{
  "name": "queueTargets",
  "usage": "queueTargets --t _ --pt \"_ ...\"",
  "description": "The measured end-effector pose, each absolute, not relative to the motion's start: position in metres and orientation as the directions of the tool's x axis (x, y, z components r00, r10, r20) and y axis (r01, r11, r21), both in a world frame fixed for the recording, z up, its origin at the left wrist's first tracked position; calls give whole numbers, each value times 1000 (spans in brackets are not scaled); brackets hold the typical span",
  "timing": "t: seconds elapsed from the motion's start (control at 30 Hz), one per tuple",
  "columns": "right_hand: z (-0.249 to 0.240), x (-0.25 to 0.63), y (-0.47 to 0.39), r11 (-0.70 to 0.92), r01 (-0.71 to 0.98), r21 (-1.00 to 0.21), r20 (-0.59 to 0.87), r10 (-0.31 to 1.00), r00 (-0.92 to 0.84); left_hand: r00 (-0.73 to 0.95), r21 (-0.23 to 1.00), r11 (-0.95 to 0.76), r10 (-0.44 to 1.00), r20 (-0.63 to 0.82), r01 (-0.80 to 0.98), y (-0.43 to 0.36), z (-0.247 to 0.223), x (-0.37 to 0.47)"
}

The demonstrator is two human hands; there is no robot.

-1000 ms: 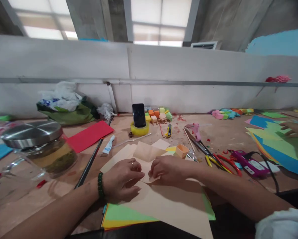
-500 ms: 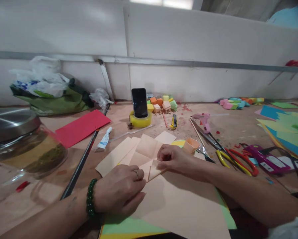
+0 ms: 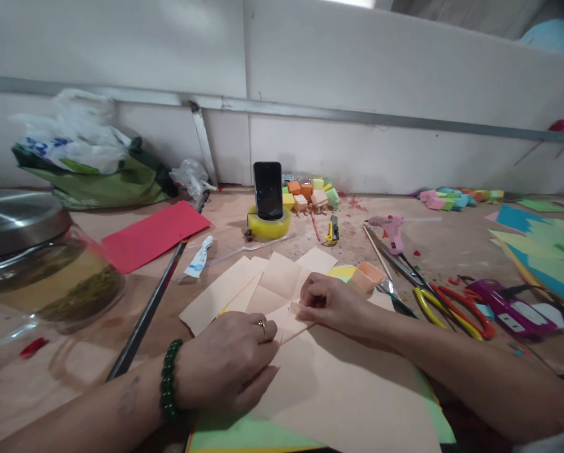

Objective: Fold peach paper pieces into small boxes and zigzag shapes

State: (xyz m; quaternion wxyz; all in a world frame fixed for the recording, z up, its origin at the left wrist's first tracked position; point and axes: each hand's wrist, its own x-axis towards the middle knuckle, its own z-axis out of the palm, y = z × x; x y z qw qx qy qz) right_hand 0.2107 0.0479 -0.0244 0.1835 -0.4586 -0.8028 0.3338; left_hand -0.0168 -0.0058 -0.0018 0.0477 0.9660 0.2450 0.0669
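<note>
A creased sheet of peach paper (image 3: pixel 279 280) lies between my hands, with fold lines across it and its near edge turned up. My right hand (image 3: pixel 331 303) pinches a flap of this paper between thumb and fingers. At its near left edge my left hand (image 3: pixel 232 362), wearing a ring and a green bead bracelet, has its fingers curled onto the paper; the fingertips are partly hidden. Beneath both hands is a stack of larger peach sheets (image 3: pixel 348 390), with green sheets (image 3: pixel 244 431) under them. A small open peach paper box (image 3: pixel 367 277) sits just beyond my right wrist.
A phone (image 3: pixel 268 189) leans in a yellow tape roll (image 3: pixel 276 228), near several folded paper cubes (image 3: pixel 305 192). Pliers (image 3: pixel 430 307), a pink glue gun (image 3: pixel 391 233) and a purple device (image 3: pixel 512 308) lie right. A glass jar (image 3: pixel 78 283) and red paper (image 3: pixel 156 236) are left.
The view has shifted slightly. My right fingers have lifted and turned the flap a little at the paper's near edge. My left hand stays almost in place.
</note>
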Motion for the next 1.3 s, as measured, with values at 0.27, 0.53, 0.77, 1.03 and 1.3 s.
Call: queueTargets --t 0.27,0.53,0.77,1.03,1.3 --pt "-26 210 46 380 618 -689 9 857 -516 858 160 -859 504 97 487 -9 -2 -15" --pt "-27 209 45 392 621 -679 24 858 -514 876 259 -861 474 91 439 -7 -1 -9" --pt "-19 209 43 399 663 -634 -10 853 -522 840 289 -809 542 27 512 -11 1 -2" --pt "-12 208 43 396 681 -617 -38 849 -528 818 364 -776 572 60 516 -10 1 -2" --pt "-21 213 43 364 670 -648 -17 872 -490 804 423 -750 589 76 509 -10 1 -3"
